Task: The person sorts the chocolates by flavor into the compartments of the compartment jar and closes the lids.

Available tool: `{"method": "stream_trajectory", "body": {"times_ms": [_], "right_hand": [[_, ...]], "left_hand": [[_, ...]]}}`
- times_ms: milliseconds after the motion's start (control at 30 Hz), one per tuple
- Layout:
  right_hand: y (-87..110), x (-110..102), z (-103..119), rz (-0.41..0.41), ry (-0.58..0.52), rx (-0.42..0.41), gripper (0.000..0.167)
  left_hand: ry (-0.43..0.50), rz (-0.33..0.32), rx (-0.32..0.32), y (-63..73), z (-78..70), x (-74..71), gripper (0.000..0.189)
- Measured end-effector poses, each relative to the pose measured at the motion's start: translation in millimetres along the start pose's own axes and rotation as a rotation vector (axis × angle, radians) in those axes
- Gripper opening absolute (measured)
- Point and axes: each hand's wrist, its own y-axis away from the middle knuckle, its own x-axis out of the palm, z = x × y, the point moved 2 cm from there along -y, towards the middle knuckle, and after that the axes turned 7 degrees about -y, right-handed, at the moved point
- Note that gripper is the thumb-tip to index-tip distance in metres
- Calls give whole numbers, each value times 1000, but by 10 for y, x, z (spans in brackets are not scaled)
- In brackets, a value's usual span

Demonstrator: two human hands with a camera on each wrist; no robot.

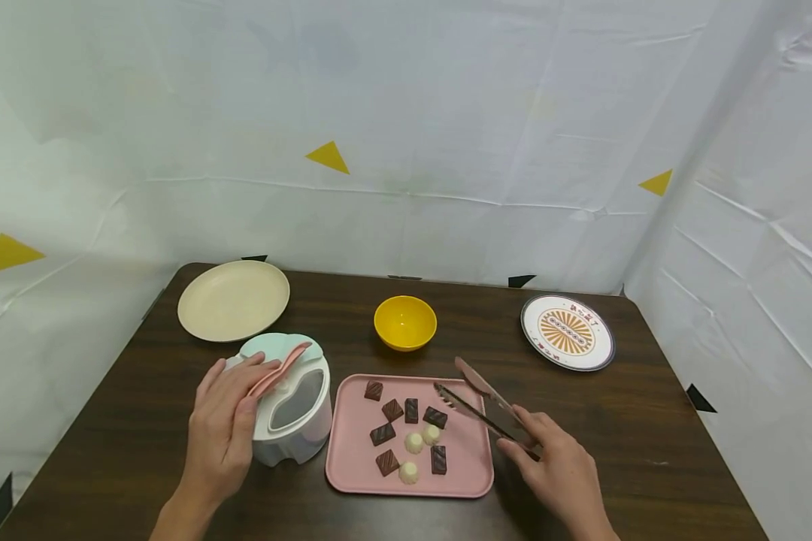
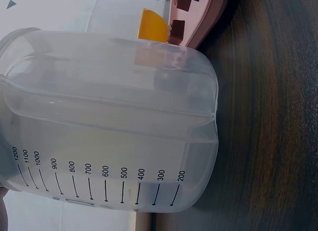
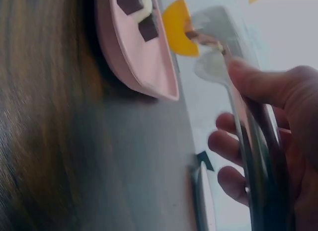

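Note:
A translucent plastic food canister [image 1: 304, 445] with a white and mint lid [image 1: 274, 344] stands left of the tray. Its pink flap [image 1: 286, 368] is raised, and my left hand [image 1: 223, 428] rests on the lid with its fingers against the flap. Black volume marks line the canister wall [image 2: 114, 116] in the left wrist view. My right hand [image 1: 563, 464] grips tongs [image 1: 474, 377], their arms spread over the right side of a pink tray [image 1: 352, 469]. Several dark chocolates [image 1: 382, 434] and three cream-coloured ones [image 1: 414, 442] lie on the tray; nothing shows between the tong tips.
A yellow bowl [image 1: 406, 323] stands behind the tray. At the back left is a cream plate [image 1: 233, 300], close behind the canister. A patterned white plate [image 1: 598, 349] lies at the back right. White sheeting [image 1: 406, 225] hangs behind the dark wooden table [image 1: 649, 466].

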Motion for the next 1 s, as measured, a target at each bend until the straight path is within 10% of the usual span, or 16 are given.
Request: {"method": "stream_trajectory", "body": {"times_ms": [1000], "right_hand": [[-12,216,53,108,61,-49,38]], "left_hand": [[-8,6,-9,15,10,2,34]]}}
